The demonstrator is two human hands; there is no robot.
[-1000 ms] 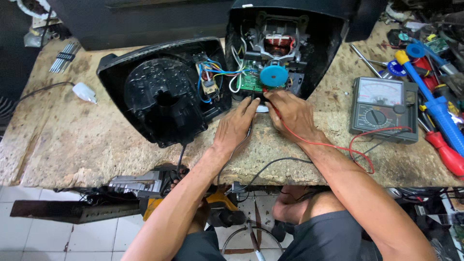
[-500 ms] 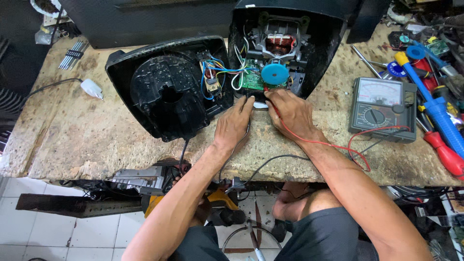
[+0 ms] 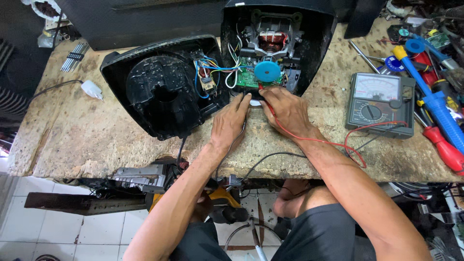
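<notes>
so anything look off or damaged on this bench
Nothing looks spilled or broken. The black appliance is opened up, its base cover lying beside it with coloured wires strung between them. The wooden benchtop is worn and stained. The left hand and right hand rest at the green circuit board.

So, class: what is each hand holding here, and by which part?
The right hand holds the red probe by its shaft, tip toward the green circuit board. The left hand rests at the casing's edge; whether it holds anything cannot be told.
</notes>
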